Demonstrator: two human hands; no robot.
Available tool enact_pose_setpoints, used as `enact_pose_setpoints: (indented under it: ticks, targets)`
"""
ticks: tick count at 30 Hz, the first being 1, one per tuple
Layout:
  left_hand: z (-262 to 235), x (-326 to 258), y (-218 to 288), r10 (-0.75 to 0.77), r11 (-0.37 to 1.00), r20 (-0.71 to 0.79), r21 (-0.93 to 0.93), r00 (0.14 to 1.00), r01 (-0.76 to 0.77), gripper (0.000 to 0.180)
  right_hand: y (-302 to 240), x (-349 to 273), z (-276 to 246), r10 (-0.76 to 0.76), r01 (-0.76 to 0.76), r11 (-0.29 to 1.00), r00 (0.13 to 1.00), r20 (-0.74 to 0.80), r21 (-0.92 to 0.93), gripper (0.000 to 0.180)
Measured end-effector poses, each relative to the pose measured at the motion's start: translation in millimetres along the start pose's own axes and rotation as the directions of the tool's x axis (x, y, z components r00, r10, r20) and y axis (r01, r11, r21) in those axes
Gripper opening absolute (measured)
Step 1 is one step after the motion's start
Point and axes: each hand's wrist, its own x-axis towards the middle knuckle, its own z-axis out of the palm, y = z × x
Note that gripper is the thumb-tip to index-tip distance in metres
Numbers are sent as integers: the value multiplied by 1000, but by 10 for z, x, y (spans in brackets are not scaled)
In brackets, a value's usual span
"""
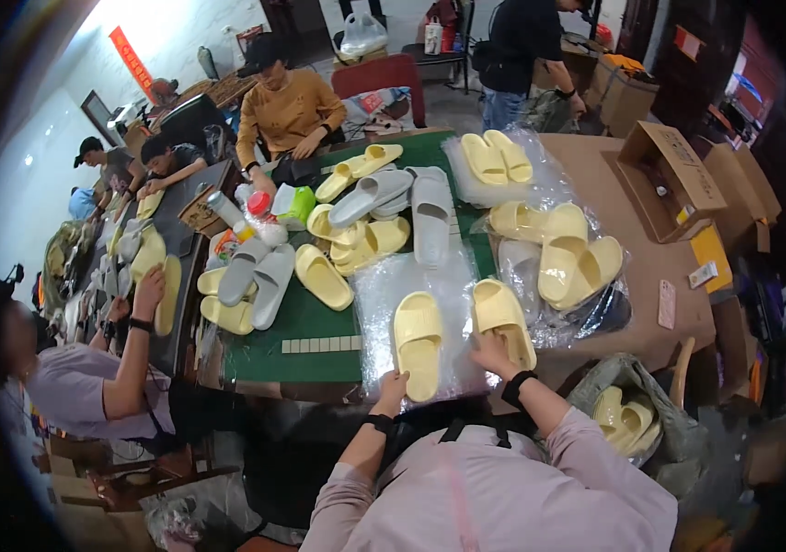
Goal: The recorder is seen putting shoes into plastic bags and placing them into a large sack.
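My left hand (394, 387) is closed on the heel edge of a pale yellow slipper (418, 336), which points away from me. Just to the right, my right hand (494, 354) grips the inner side of a second yellow slipper (498, 308), tilted slightly. Both slippers are over a stack of clear plastic bags (379, 308) at the near table edge. Beyond lies a loose heap with a grey slipper (431, 216) and a yellow slipper (324, 276). To the right, bagged yellow slippers (577, 262) lie piled up.
Another bagged yellow pair (485, 158) lies at the far side. An open cardboard box (669, 179) stands at the right, near a pink phone (666, 304). A sack (687, 442) holds yellow slippers beside my right arm. Co-workers are to the left and across.
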Motion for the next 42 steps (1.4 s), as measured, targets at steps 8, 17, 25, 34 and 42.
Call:
enact_pose_setpoints:
  ticks: [8, 17, 25, 34, 42]
  targets:
    - [155, -11, -26, 30, 999, -60, -29, 998, -32, 26, -636, -301, -448, -199, 145, 972, 925, -323, -185, 51]
    - [131, -241, 243, -31, 994, -24, -104, 999, 29, 29, -881, -107, 99, -230, 212, 957, 970, 73, 200, 54]
    - [65, -419, 476, 53, 974, 205, 204, 977, -96, 31, -1024, 92, 264, -45, 35, 997, 987, 152, 71, 50]
    - [-133, -549, 513, 300, -79, 633, 762, 714, -642, 65, -799, 45, 85, 63, -14, 944, 988, -139, 331, 29]
    - [-280, -425, 560, 366, -130, 615, 777, 698, -616, 38, -760, -726, -1030, -15, -257, 825, 880, 475, 504, 31]
